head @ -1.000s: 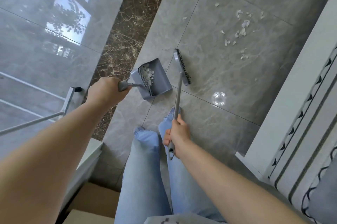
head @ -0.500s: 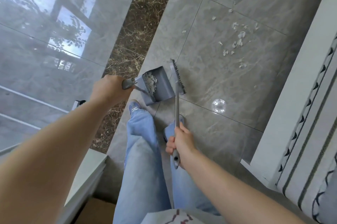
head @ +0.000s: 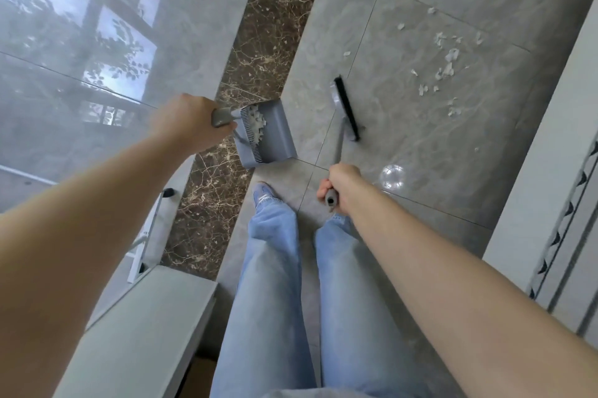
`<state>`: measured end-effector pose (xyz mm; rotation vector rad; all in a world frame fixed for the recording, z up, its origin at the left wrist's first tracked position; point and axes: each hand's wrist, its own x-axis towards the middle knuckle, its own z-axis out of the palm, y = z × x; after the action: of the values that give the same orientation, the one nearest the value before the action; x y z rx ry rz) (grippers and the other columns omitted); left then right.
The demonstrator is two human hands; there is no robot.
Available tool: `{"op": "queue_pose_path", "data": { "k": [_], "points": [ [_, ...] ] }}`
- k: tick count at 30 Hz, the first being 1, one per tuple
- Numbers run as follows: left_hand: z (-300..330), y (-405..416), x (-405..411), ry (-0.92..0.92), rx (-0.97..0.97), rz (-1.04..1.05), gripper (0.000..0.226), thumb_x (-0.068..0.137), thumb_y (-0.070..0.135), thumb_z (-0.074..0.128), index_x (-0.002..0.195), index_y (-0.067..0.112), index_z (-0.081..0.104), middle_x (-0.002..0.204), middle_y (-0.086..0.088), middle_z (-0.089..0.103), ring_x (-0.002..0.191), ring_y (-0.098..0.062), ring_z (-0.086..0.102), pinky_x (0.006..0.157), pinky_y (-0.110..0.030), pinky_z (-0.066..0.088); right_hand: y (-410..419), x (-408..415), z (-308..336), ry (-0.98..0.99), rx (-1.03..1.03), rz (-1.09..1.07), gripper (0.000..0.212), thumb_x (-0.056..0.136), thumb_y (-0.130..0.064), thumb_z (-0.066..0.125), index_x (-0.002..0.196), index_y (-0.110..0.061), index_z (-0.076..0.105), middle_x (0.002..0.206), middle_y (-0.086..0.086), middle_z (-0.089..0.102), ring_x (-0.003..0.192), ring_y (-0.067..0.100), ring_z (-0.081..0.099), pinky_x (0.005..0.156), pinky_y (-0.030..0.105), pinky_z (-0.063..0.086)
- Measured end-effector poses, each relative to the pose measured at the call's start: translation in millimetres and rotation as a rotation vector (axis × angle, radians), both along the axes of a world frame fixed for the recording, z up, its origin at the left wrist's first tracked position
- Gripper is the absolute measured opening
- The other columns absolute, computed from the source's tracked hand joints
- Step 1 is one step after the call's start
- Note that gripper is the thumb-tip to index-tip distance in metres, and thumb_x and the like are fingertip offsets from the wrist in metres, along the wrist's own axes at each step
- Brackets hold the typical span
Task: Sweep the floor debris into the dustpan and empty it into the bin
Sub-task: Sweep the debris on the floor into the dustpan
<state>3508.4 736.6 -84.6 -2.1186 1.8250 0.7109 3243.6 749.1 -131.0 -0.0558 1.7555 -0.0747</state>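
left hand [head: 187, 120] grips the handle of grey plastic dustpan [head: 273, 135], white scraps inside | right hand [head: 339, 185] holds grey black-bristled broom [head: 344, 112], just right of dustpan | white paper debris [head: 448, 64] further right, perhaps tissue

head cam | 1 view | looks steeply down | floor [head: 420, 145] near feet
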Motion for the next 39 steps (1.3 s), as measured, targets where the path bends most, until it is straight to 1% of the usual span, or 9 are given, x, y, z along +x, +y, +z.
{"op": "queue_pose_path", "data": {
  "k": [2, 9, 12, 17, 23, 30, 34, 36, 39],
  "points": [
    [-3, -2, 15, 0.010, -0.007, -0.003, 0.047, 0.095, 0.045, 0.055, 0.056, 0.022, 0.044, 0.051, 0.000, 0.047, 0.047, -0.015, 0.044, 0.043, -0.022, 0.029, 24, 38, 4, -0.019, 0.019, 0.043, 0.043, 0.097, -0.012, 0.018, 0.128, -0.031, 0.040, 0.038, 0.001, 0.034, 0.022, 0.011, 0.028, 0.032, 0.014, 0.029],
    [-8, -5, 47, 0.048, -0.010, -0.001, 0.043, 0.094, 0.048, 0.054, 0.060, 0.022, 0.048, 0.053, 0.001, 0.050, 0.050, -0.018, 0.050, 0.045, -0.023, 0.035, 62, 90, 64, -0.180, 0.036, -0.181, 0.032, 0.105, -0.020, 0.032, 0.128, -0.027, 0.054, 0.048, -0.002, 0.029, 0.026, 0.006, 0.024, 0.032, 0.011, 0.021],
    [0, -6, 62, 0.058, -0.032, 0.018, 0.042, 0.094, 0.048, 0.054, 0.061, 0.022, 0.050, 0.055, 0.001, 0.052, 0.054, -0.022, 0.054, 0.045, -0.024, 0.038, 58, 88, 78, -0.147, -0.037, -0.268, 0.023, 0.105, -0.020, 0.033, 0.106, -0.032, 0.053, 0.043, -0.004, 0.030, 0.027, 0.006, 0.024, 0.032, 0.012, 0.021],
    [-1, -11, 91, 0.007, -0.034, 0.038, 0.046, 0.094, 0.051, 0.050, 0.072, 0.013, 0.065, 0.059, -0.004, 0.058, 0.055, -0.026, 0.058, 0.045, -0.025, 0.044, 13, 89, 51, -0.030, -0.093, -0.269, 0.038, 0.104, -0.017, 0.025, 0.129, -0.041, 0.042, 0.058, 0.000, 0.026, 0.027, 0.006, 0.023, 0.032, 0.012, 0.022],
    [-23, -7, 97, -0.002, -0.012, 0.054, 0.046, 0.095, 0.046, 0.046, 0.070, 0.013, 0.063, 0.059, -0.006, 0.059, 0.052, -0.025, 0.057, 0.044, -0.023, 0.044, -6, 145, 11, -0.025, 0.106, -0.112, 0.025, 0.103, -0.018, 0.025, 0.087, -0.018, 0.045, 0.056, 0.003, 0.029, 0.025, 0.012, 0.025, 0.033, 0.013, 0.026],
    [-14, -15, 96, 0.026, 0.004, 0.090, 0.044, 0.096, 0.044, 0.046, 0.067, 0.014, 0.061, 0.057, -0.004, 0.057, 0.049, -0.022, 0.056, 0.041, -0.018, 0.033, 38, 191, 65, -0.215, 0.106, -0.211, 0.032, 0.104, -0.023, 0.023, 0.110, -0.028, 0.054, 0.058, 0.000, 0.030, 0.030, 0.007, 0.025, 0.035, 0.011, 0.024],
    [1, -28, 88, 0.034, -0.017, 0.082, 0.044, 0.096, 0.043, 0.047, 0.066, 0.014, 0.060, 0.059, -0.005, 0.057, 0.050, -0.022, 0.056, 0.041, -0.018, 0.034, 14, 150, 86, -0.202, -0.030, -0.120, 0.028, 0.102, -0.014, 0.035, 0.112, 0.000, 0.056, 0.060, -0.001, 0.030, 0.027, 0.004, 0.029, 0.032, 0.013, 0.026],
    [5, -38, 81, 0.032, -0.019, 0.075, 0.046, 0.097, 0.042, 0.046, 0.066, 0.012, 0.060, 0.060, -0.006, 0.057, 0.050, -0.022, 0.055, 0.041, -0.018, 0.033, -9, 125, 85, -0.177, -0.081, -0.134, 0.026, 0.102, -0.015, 0.034, 0.081, -0.019, 0.049, 0.062, -0.002, 0.029, 0.027, 0.004, 0.029, 0.032, 0.013, 0.025],
    [5, -62, 65, 0.044, -0.016, 0.042, 0.048, 0.098, 0.046, 0.046, 0.063, 0.014, 0.054, 0.059, -0.005, 0.054, 0.051, -0.021, 0.053, 0.041, -0.020, 0.033, -57, 91, 74, -0.078, -0.131, -0.290, 0.028, 0.103, -0.013, 0.024, 0.092, -0.025, 0.047, 0.060, 0.000, 0.026, 0.024, 0.006, 0.023, 0.032, 0.008, 0.021]
  ]
}}
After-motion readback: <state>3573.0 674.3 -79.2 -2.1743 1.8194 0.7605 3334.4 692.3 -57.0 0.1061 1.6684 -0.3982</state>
